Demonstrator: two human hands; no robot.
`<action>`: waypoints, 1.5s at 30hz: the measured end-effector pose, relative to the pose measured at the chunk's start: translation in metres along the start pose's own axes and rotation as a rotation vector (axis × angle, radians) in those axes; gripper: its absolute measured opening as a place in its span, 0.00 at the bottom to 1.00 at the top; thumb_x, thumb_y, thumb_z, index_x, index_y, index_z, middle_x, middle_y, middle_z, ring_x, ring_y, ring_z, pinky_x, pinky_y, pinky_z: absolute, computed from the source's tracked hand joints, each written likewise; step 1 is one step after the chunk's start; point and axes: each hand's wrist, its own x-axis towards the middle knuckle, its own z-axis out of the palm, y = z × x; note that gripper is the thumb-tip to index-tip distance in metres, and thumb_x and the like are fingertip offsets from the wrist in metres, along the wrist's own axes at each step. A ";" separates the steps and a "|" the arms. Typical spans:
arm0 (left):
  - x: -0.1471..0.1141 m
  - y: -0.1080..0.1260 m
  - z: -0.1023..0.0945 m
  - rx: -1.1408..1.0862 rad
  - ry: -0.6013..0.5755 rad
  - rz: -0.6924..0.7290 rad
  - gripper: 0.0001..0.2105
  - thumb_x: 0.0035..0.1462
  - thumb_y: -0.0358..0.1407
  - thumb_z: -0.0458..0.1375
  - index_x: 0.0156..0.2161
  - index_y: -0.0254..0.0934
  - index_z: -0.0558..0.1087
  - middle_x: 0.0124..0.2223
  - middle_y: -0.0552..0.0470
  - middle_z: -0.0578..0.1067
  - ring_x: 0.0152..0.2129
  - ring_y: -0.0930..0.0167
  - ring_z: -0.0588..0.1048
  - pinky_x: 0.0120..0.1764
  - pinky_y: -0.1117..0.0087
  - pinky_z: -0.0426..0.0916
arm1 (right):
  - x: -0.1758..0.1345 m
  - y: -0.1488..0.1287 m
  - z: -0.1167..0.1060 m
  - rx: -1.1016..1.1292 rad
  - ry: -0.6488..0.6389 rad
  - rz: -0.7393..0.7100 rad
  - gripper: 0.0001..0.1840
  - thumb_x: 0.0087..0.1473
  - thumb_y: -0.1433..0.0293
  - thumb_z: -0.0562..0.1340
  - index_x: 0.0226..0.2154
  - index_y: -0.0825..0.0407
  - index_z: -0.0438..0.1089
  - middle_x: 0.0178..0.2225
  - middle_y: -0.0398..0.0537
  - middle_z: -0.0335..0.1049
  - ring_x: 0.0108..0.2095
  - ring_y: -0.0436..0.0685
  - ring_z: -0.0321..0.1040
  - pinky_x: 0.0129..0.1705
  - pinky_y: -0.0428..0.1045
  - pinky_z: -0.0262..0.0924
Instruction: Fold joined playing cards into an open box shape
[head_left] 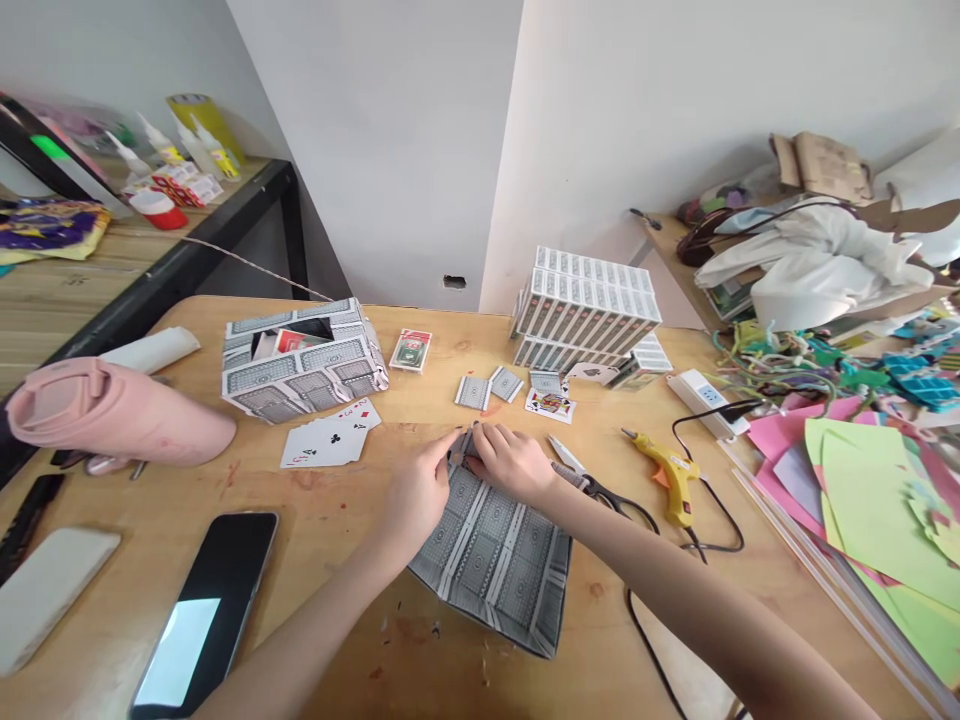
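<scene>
A box-like piece covered in grey-backed playing cards [480, 545] lies tilted on the table in front of me. My left hand [420, 490] is closed at its far left corner, thumb and fingertips pinching the edge. Just right of it, my right hand [511, 462] has its fingers curled over the same far edge, pressing on a card there. The fingertips partly hide that card. A pair of scissors [568, 455] lies beside the right forearm, its handles partly covered.
A finished-looking card-covered box [300, 378], fanned cards [330, 438], and a pink tumbler [124, 412] stand left, with a phone [206, 610] nearer. Card packs [589, 305] are stacked behind. Right are a yellow glue gun [671, 475] with its cord, a power strip [706, 403] and coloured paper [870, 500].
</scene>
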 end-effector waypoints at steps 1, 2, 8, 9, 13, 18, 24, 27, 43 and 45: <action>0.000 0.001 0.001 0.024 0.004 -0.022 0.18 0.57 0.26 0.46 0.51 0.36 0.69 0.48 0.48 0.75 0.43 0.68 0.74 0.45 0.67 0.68 | 0.000 0.000 0.000 0.005 0.006 0.004 0.20 0.62 0.65 0.45 0.48 0.61 0.62 0.40 0.59 0.69 0.37 0.57 0.64 0.33 0.49 0.62; 0.001 0.002 0.001 0.048 0.004 -0.038 0.18 0.57 0.26 0.46 0.51 0.35 0.69 0.47 0.47 0.75 0.42 0.67 0.75 0.44 0.67 0.69 | 0.000 0.001 0.000 0.007 0.015 0.003 0.20 0.62 0.65 0.45 0.48 0.61 0.62 0.40 0.59 0.69 0.37 0.57 0.64 0.33 0.49 0.62; 0.006 0.012 -0.003 0.125 -0.021 -0.018 0.16 0.56 0.25 0.47 0.46 0.38 0.71 0.43 0.49 0.77 0.38 0.68 0.76 0.41 0.70 0.69 | -0.001 0.003 0.006 -0.007 0.039 -0.075 0.18 0.62 0.70 0.45 0.49 0.62 0.60 0.40 0.59 0.69 0.36 0.57 0.65 0.32 0.49 0.61; 0.006 0.013 -0.003 0.129 -0.026 -0.017 0.16 0.56 0.25 0.47 0.45 0.38 0.72 0.43 0.49 0.78 0.38 0.68 0.76 0.41 0.70 0.69 | -0.001 0.003 0.006 -0.002 0.029 -0.080 0.18 0.62 0.71 0.45 0.49 0.62 0.60 0.40 0.59 0.69 0.36 0.57 0.65 0.32 0.49 0.61; 0.006 0.011 0.000 0.081 -0.030 -0.024 0.15 0.58 0.27 0.47 0.47 0.38 0.70 0.45 0.49 0.77 0.40 0.67 0.76 0.43 0.68 0.69 | 0.002 0.001 -0.004 0.087 -0.054 -0.042 0.16 0.61 0.71 0.47 0.49 0.59 0.60 0.42 0.57 0.69 0.39 0.57 0.66 0.34 0.49 0.61; -0.001 0.002 -0.002 0.026 -0.128 -0.120 0.20 0.56 0.30 0.51 0.55 0.36 0.63 0.49 0.44 0.74 0.44 0.67 0.73 0.44 0.69 0.67 | 0.006 0.000 -0.037 0.249 -0.274 0.218 0.16 0.58 0.66 0.53 0.48 0.55 0.60 0.40 0.54 0.71 0.39 0.59 0.68 0.35 0.49 0.60; -0.012 0.007 -0.009 0.274 -0.287 -0.207 0.14 0.60 0.33 0.45 0.43 0.38 0.72 0.32 0.46 0.78 0.29 0.65 0.77 0.30 0.70 0.65 | 0.010 0.008 -0.058 0.393 -0.476 0.263 0.19 0.57 0.73 0.48 0.50 0.49 0.61 0.40 0.50 0.73 0.38 0.58 0.70 0.33 0.47 0.56; -0.011 0.009 -0.008 0.278 -0.253 -0.156 0.14 0.60 0.32 0.45 0.44 0.38 0.71 0.32 0.46 0.78 0.30 0.65 0.77 0.30 0.70 0.64 | 0.012 0.008 -0.056 0.401 -0.469 0.245 0.25 0.51 0.78 0.50 0.51 0.47 0.60 0.43 0.48 0.72 0.40 0.58 0.70 0.33 0.47 0.55; 0.000 0.004 0.002 -0.050 -0.135 -0.014 0.17 0.56 0.24 0.46 0.49 0.37 0.65 0.48 0.47 0.74 0.45 0.68 0.72 0.46 0.66 0.67 | 0.010 0.003 -0.051 0.306 -0.507 0.317 0.21 0.49 0.76 0.51 0.47 0.51 0.60 0.39 0.52 0.73 0.35 0.60 0.71 0.30 0.48 0.55; -0.001 0.003 0.006 -0.021 -0.123 -0.015 0.17 0.56 0.24 0.45 0.49 0.37 0.65 0.47 0.47 0.74 0.43 0.67 0.73 0.44 0.65 0.68 | 0.011 0.000 -0.053 0.293 -0.509 0.315 0.18 0.50 0.76 0.51 0.45 0.52 0.61 0.38 0.54 0.73 0.34 0.60 0.71 0.30 0.48 0.56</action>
